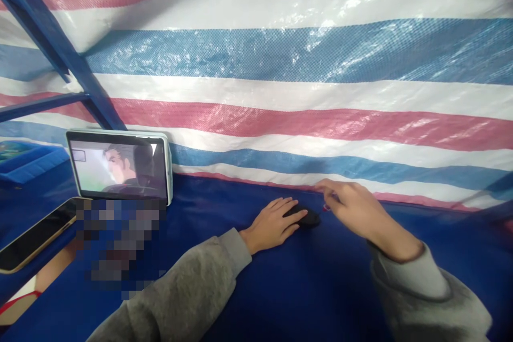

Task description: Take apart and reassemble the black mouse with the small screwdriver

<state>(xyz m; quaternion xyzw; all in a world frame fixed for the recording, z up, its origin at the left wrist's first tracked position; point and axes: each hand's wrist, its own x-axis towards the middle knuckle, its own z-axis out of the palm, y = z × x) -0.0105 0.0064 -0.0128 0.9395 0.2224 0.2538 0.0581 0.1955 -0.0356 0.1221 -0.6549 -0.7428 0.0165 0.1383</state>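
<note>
A black computer mouse (308,217) lies on the blue tabletop. My left hand (270,225) grips its left end, with fingers stretched over it and along its side. Just right of the mouse, my right hand (348,206) is closed, thumb and fingers drawn together. Beneath those fingers shows a small red and pale thing (326,207), close to the mouse's right end. What it is, and how the fingers hold it, is mostly hidden.
A tablet or phone in a pale case (169,171) stands at left, playing a cartoon. Left of it are a dark phone (40,235) and a blue tray (36,163). Striped plastic sheeting (280,53) hangs behind the table, beside a blue metal frame (60,48).
</note>
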